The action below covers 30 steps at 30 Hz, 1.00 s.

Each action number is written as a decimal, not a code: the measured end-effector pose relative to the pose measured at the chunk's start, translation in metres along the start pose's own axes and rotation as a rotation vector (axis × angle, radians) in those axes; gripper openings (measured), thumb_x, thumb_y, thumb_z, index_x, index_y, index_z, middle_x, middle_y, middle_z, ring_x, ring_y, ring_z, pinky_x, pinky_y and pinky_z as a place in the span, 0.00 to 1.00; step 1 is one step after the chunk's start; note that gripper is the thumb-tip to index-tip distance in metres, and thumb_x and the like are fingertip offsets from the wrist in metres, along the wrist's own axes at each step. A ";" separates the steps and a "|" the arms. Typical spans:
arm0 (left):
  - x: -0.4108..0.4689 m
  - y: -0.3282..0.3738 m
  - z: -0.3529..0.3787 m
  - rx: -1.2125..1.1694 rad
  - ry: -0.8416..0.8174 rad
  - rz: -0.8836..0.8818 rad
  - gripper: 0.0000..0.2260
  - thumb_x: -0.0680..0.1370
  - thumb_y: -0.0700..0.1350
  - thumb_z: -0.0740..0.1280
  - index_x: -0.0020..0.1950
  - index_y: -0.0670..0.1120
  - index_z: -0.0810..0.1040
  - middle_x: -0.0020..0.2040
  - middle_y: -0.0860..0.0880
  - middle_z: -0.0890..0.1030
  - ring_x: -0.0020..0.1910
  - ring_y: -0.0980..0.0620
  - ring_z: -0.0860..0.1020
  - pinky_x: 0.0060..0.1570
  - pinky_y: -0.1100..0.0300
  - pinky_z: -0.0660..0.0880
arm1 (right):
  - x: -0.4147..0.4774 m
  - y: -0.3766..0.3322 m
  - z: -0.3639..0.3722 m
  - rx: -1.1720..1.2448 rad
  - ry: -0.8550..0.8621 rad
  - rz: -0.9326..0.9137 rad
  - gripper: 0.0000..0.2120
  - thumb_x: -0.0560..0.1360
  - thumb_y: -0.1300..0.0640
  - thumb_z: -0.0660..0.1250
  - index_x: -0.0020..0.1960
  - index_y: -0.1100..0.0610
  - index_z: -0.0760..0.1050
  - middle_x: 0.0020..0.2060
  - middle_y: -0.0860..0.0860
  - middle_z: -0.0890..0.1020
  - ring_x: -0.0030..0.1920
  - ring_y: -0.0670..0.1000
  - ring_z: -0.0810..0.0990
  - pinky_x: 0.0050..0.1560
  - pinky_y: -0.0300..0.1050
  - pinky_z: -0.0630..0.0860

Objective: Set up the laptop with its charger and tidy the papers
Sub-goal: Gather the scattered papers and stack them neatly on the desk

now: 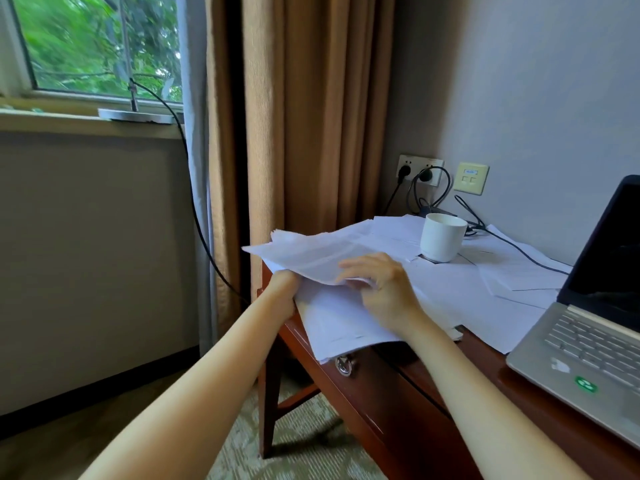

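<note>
Far left there's the window (100, 43), then the curtain (301, 116), and here's the action at the desk's (381, 403) left corner. The left hand (282, 289) has the papers (322, 254) by their overhanging edge. Its fingers are tucked under the sheets and out of sight, so it reads as a grip from below, though I can't tell how tight it is. The right hand (377, 282) sits on top just beside it, fingers curled, pinching a sheet's edge against the stack.

The papers sprawl across the left half of the desk, some hanging over the front above the drawer. They're light, floppy and slick on each other. A 1-corner hold will let them fan and slide, so the call is 2 hands on opposite edges, squaring the stack flat on the wood.

Moving right, the white mug (443, 242) stands on the sheets. That pins them, and a tug could tip it, so it wants lifting off first. Behind it is the socket (419, 169), and the black cable (519, 249) trails over the papers toward the open laptop (588, 341) at the far right. I can't tell whether it's plugged into the laptop.
</note>
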<state>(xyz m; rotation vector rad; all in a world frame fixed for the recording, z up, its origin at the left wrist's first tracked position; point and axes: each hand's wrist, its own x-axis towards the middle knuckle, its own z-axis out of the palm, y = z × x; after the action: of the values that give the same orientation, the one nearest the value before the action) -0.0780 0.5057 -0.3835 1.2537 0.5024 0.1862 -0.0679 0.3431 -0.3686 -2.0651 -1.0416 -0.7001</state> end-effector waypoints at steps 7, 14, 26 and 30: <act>0.000 -0.015 -0.014 -0.147 0.056 -0.081 0.15 0.80 0.45 0.61 0.64 0.40 0.73 0.56 0.44 0.77 0.47 0.46 0.76 0.51 0.54 0.73 | -0.005 0.036 -0.054 0.153 -0.345 0.464 0.25 0.71 0.76 0.56 0.30 0.49 0.77 0.67 0.53 0.71 0.67 0.48 0.68 0.58 0.34 0.61; 0.003 -0.009 -0.012 -0.207 -0.030 -0.074 0.27 0.74 0.65 0.59 0.64 0.48 0.75 0.60 0.45 0.79 0.59 0.44 0.77 0.61 0.49 0.73 | -0.024 0.057 -0.076 0.151 -0.484 0.621 0.26 0.64 0.81 0.48 0.26 0.57 0.76 0.65 0.52 0.75 0.67 0.51 0.70 0.61 0.41 0.61; -0.009 -0.001 -0.007 0.112 -0.013 -0.050 0.20 0.74 0.42 0.68 0.65 0.42 0.72 0.57 0.40 0.78 0.53 0.42 0.77 0.53 0.49 0.75 | -0.016 0.054 -0.077 -0.061 -0.442 0.671 0.27 0.65 0.74 0.53 0.26 0.48 0.80 0.56 0.62 0.80 0.59 0.61 0.76 0.60 0.55 0.74; -0.011 0.003 -0.002 0.154 0.010 0.005 0.17 0.75 0.31 0.63 0.64 0.40 0.68 0.54 0.41 0.76 0.47 0.45 0.76 0.47 0.53 0.74 | -0.016 0.051 -0.082 0.126 -0.469 0.713 0.26 0.64 0.74 0.53 0.34 0.47 0.81 0.45 0.53 0.79 0.40 0.50 0.74 0.39 0.38 0.70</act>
<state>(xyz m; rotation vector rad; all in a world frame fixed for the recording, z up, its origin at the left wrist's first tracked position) -0.0883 0.5037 -0.3778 1.4046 0.5302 0.1606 -0.0455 0.2494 -0.3485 -2.3190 -0.4799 0.2116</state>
